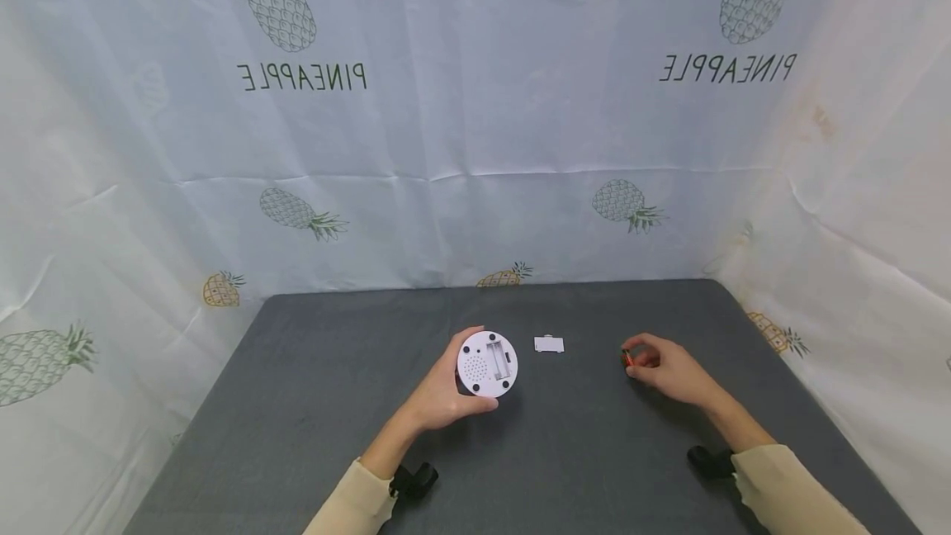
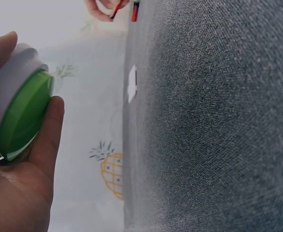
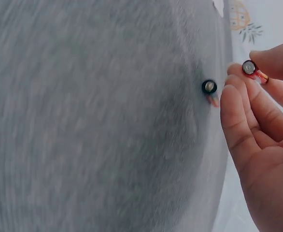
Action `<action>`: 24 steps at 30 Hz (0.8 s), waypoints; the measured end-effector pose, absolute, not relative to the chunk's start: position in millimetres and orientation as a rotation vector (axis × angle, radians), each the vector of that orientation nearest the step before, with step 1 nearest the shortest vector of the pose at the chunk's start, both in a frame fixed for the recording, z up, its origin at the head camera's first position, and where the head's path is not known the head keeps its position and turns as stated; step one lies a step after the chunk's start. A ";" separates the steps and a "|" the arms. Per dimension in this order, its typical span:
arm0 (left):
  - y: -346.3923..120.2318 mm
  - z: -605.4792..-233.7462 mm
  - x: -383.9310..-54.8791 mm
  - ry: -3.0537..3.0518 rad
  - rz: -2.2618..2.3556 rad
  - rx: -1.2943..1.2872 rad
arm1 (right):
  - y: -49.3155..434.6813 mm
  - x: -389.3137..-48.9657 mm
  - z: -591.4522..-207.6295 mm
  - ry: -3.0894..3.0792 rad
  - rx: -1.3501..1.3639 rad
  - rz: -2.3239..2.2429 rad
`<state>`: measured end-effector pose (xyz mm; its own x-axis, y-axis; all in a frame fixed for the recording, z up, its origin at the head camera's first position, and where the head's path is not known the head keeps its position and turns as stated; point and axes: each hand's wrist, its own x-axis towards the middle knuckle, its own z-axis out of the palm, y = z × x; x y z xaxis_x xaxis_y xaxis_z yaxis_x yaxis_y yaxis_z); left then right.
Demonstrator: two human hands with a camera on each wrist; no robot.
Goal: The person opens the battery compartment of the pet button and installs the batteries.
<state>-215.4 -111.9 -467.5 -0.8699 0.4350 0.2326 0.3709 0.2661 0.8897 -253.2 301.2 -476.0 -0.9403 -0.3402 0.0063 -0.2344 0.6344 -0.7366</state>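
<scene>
My left hand [image 1: 438, 395] grips a round white device [image 1: 475, 341] by its rim, thumb on one side and fingers on the other. The device's underside faces the head camera, showing dark feet, a patch of small holes and an uncovered battery compartment [image 1: 499, 360]. In the left wrist view its other side is green [image 2: 25, 116]. Off to the right, my right hand [image 1: 672, 370] pinches a red battery [image 3: 249, 67] between thumb and fingers. A second battery [image 3: 209, 87], red and black, lies on the table just beside those fingertips.
A small white battery cover [image 1: 549, 344] lies on the dark grey table [image 1: 334, 403] between the two hands. White cloth [image 1: 475, 122] printed with pineapples hangs behind the table and along both sides.
</scene>
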 end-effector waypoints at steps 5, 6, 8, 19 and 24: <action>-111.9 -467.8 -215.6 2.472 1.682 0.776 | 293.7 -254.1 -475.9 2.617 -0.492 -1.315; -112.0 -467.8 -215.6 2.471 1.682 0.777 | 292.3 -254.4 -476.0 2.603 -0.499 -1.331; -112.1 -467.8 -215.5 2.470 1.681 0.780 | 289.0 -254.7 -475.9 2.579 -0.518 -1.362; -111.9 -467.0 -215.1 2.447 1.700 0.801 | 262.1 -251.1 -473.5 2.479 -0.556 -1.541; -111.7 -468.7 -216.0 2.469 1.684 0.800 | 250.0 -248.8 -471.3 2.485 -0.567 -1.580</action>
